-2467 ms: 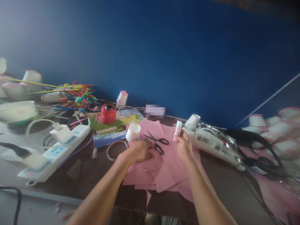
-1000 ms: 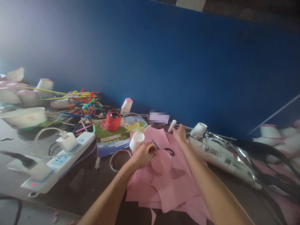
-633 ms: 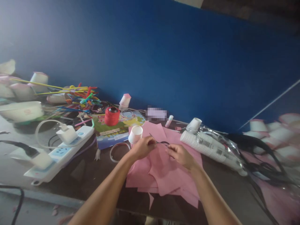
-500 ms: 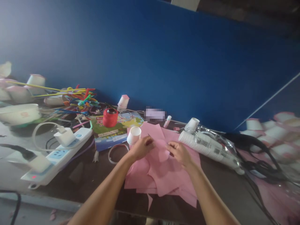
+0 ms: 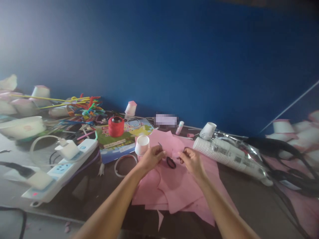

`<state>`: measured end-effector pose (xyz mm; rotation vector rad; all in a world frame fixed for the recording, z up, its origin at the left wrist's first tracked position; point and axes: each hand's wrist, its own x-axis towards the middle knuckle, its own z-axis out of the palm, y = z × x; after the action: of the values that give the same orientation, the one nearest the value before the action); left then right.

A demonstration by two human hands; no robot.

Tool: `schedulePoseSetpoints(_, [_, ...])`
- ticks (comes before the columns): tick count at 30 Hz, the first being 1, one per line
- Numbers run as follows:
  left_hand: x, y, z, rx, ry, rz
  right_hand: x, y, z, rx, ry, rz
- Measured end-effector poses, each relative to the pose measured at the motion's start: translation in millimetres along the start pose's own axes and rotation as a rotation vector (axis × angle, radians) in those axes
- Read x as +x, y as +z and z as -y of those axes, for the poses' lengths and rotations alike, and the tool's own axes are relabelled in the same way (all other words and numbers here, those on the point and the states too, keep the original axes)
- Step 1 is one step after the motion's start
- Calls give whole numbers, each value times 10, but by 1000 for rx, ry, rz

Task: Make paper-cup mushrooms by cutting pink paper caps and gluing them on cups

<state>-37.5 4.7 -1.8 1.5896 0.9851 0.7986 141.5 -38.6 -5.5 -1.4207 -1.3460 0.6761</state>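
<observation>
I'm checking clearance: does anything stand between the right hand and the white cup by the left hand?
Yes: the left hand, beside the white cup, and a pink paper piece between it and the right hand.

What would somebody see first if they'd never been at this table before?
Probably the bright red spool, standing on the colourful book left of centre. Then the tangle of rainbow fuzzy sticks on the left, near the big blue wall. In the middle, the left hand and right hand hold a small pink paper piece over more pink sheets.
</observation>
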Motion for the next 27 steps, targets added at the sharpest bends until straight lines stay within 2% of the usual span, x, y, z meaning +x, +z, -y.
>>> schedulePoseSetpoints(4, [24, 11, 54, -11, -20, -33, -47, -4, 35, -128, -59, -27])
schedulePoseSetpoints(9, [7, 6, 65, -128, -44, -2, -110, 16, 99, -298, -157, -69])
schedulePoseSetpoints(12, [5, 16, 62, -237, -47, 11, -119, 46, 100, -237, -129, -36])
schedulePoseSetpoints(16, [21, 54, 71, -337, -121, 16, -102, 85, 70, -96, -35, -12])
schedulePoseSetpoints(20, [35, 103, 72, -357, -158, -13, -84, 96, 52, 41, 45, 5])
schedulePoseSetpoints(27, [34, 144, 69, -381, -144, -31, -74, 112, 91, 186, 99, 6])
